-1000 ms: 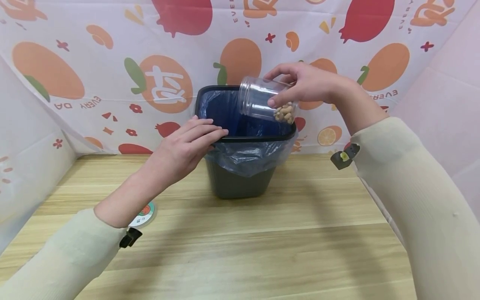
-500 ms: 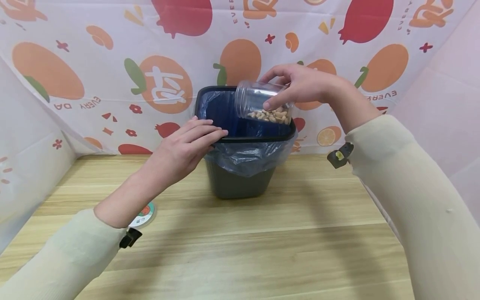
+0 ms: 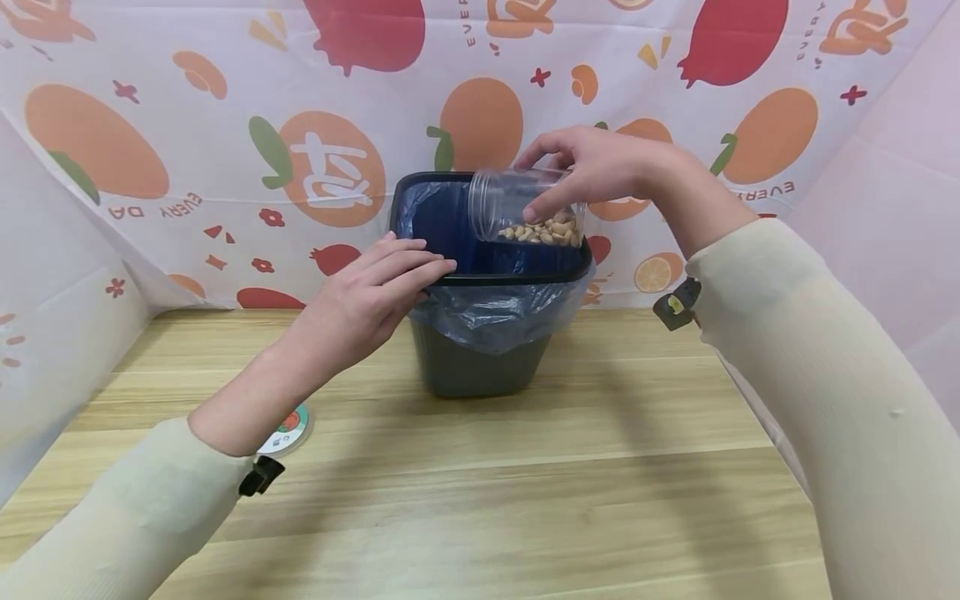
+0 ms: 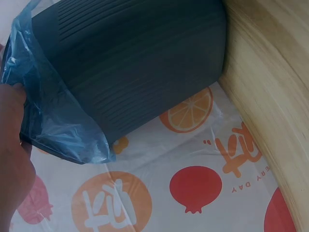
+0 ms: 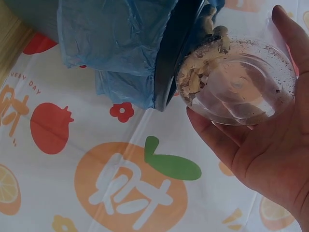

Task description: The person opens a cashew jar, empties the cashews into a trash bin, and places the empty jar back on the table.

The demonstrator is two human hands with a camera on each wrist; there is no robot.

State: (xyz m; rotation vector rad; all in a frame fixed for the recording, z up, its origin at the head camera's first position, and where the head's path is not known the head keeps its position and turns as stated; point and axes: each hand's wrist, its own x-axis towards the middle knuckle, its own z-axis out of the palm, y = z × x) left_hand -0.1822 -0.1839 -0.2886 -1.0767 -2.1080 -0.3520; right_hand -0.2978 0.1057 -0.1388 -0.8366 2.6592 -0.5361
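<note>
My right hand [image 3: 607,171] grips a clear plastic jar [image 3: 498,196] around its body, thumb on the near side. The jar lies on its side over the right part of a dark trash can [image 3: 483,362], its uncovered mouth pointing left. Small pale-tan nuts [image 3: 551,230] lie along the jar's lower wall; the right wrist view looks through the jar's base [image 5: 236,84] at them. My left hand [image 3: 367,292] holds the can's front-left rim, fingers over the top. In the left wrist view the thumb is against the bluish plastic bag [image 4: 63,121] outside the rim.
A round lid [image 3: 288,432] with a printed label lies on the wooden table [image 3: 480,500], partly hidden by the left forearm. Behind the can hangs a white cloth [image 3: 405,100] with fruit prints. The bag is folded over the can's rim.
The jar has shifted slightly left and down and tipped closer to level. The nuts, bunched at its base before, now spread along its lower side. The left hand has stayed still.
</note>
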